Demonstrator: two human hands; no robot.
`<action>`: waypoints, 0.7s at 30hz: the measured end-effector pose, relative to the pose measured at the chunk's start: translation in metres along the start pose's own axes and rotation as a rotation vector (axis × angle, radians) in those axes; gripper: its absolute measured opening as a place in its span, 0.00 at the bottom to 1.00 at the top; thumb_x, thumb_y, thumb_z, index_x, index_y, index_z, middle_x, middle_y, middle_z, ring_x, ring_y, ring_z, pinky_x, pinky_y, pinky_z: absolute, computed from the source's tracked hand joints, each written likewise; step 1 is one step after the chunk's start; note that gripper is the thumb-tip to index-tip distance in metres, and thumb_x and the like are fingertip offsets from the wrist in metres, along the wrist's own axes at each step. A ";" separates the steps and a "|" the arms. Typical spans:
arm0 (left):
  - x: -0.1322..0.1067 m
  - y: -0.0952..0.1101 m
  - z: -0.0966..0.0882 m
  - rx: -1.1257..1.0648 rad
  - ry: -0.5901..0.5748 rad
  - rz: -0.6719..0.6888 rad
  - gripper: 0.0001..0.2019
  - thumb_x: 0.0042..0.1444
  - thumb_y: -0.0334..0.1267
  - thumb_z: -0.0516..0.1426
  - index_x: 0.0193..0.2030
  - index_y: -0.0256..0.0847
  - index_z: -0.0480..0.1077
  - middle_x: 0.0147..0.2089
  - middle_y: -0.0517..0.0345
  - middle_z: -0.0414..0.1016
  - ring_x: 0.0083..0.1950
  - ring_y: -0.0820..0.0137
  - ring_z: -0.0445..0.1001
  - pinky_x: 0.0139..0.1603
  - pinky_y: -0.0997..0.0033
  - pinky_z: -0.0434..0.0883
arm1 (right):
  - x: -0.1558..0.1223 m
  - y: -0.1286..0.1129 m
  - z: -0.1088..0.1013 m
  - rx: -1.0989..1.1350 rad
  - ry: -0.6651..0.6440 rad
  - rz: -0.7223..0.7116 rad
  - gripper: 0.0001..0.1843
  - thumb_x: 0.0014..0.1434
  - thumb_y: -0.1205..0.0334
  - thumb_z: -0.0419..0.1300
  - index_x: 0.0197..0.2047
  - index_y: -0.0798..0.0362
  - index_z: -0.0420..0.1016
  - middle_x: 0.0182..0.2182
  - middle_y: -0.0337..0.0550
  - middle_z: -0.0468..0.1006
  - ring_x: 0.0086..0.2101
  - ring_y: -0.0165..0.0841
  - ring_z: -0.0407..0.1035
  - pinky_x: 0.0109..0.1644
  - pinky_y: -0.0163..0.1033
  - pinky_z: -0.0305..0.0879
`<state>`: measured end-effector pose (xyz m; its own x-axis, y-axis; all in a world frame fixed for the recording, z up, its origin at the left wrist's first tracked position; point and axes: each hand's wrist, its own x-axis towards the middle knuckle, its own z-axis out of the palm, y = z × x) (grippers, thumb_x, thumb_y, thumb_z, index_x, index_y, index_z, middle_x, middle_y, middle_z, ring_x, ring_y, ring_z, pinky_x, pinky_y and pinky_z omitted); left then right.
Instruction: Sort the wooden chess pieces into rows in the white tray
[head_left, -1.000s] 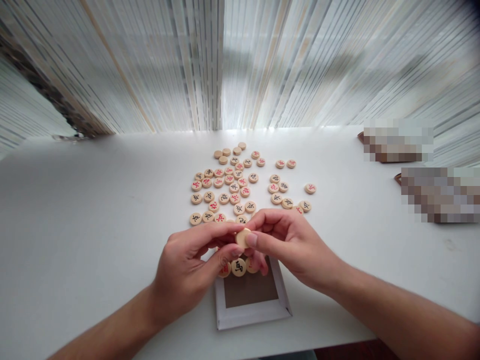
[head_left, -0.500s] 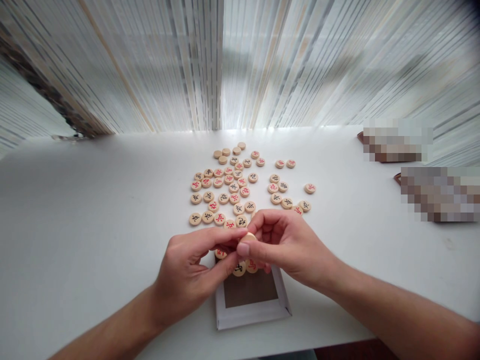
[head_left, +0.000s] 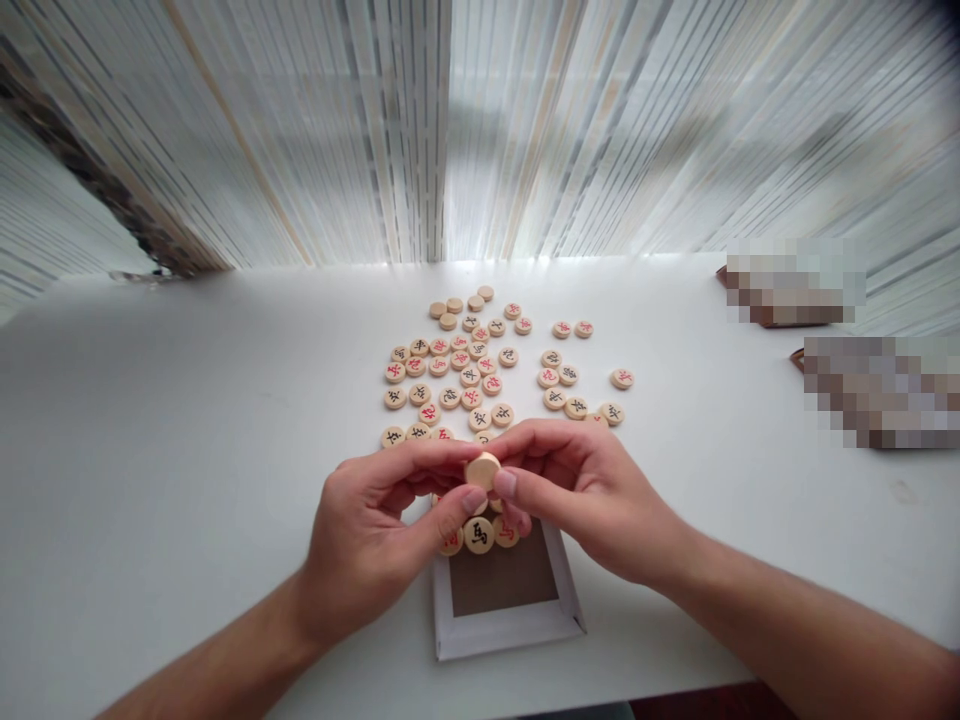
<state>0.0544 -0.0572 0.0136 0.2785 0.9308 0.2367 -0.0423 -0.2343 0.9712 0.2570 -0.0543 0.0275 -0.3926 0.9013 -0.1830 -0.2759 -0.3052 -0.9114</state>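
Note:
Between my two hands is a round wooden Chinese chess piece (head_left: 483, 472), its blank side toward me. My left hand (head_left: 390, 515) pinches it from the left with thumb and fingers. From the right, my right hand (head_left: 577, 495) grips the same piece with thumb and forefinger. Just below lies a shallow white box (head_left: 510, 632) with a brown inside. In its far part are several pieces, among them a black-marked piece (head_left: 478, 536) and a red-marked piece (head_left: 507, 531); my hands partly hide them.
Past my hands, many loose pieces (head_left: 448, 397) with red or black characters spread over the white table (head_left: 187, 430). A few blank-faced pieces (head_left: 448, 321) lie farthest back. Striped curtains (head_left: 405, 130) hang behind. Two blurred-out objects (head_left: 877, 395) stand at the right.
The held piece has tilted so more of its blank face shows, and it sits slightly left. My left thumb has moved up along it. More of the box's pieces show below.

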 end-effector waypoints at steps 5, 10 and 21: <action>-0.002 -0.002 -0.001 0.034 0.033 0.007 0.15 0.59 0.24 0.70 0.50 0.45 0.85 0.46 0.60 0.90 0.41 0.72 0.89 0.47 0.81 0.85 | 0.001 0.003 -0.001 0.039 -0.025 -0.032 0.14 0.50 0.67 0.82 0.39 0.55 0.86 0.27 0.39 0.82 0.27 0.27 0.75 0.31 0.29 0.73; -0.001 -0.002 -0.001 0.046 0.045 -0.007 0.16 0.59 0.25 0.71 0.51 0.46 0.86 0.46 0.60 0.90 0.42 0.72 0.89 0.47 0.81 0.85 | 0.002 0.006 -0.002 0.061 -0.016 -0.056 0.18 0.48 0.72 0.82 0.41 0.55 0.85 0.29 0.38 0.83 0.27 0.26 0.76 0.31 0.27 0.75; 0.002 -0.007 -0.006 0.062 0.048 -0.036 0.11 0.60 0.31 0.72 0.49 0.46 0.86 0.44 0.60 0.90 0.40 0.72 0.88 0.41 0.84 0.83 | 0.001 0.009 -0.003 -0.011 -0.004 -0.163 0.20 0.50 0.73 0.81 0.45 0.53 0.85 0.30 0.36 0.83 0.27 0.25 0.76 0.31 0.26 0.76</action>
<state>0.0496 -0.0524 0.0078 0.2323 0.9510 0.2040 0.0266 -0.2159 0.9761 0.2570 -0.0549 0.0180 -0.3471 0.9373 -0.0305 -0.3264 -0.1513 -0.9331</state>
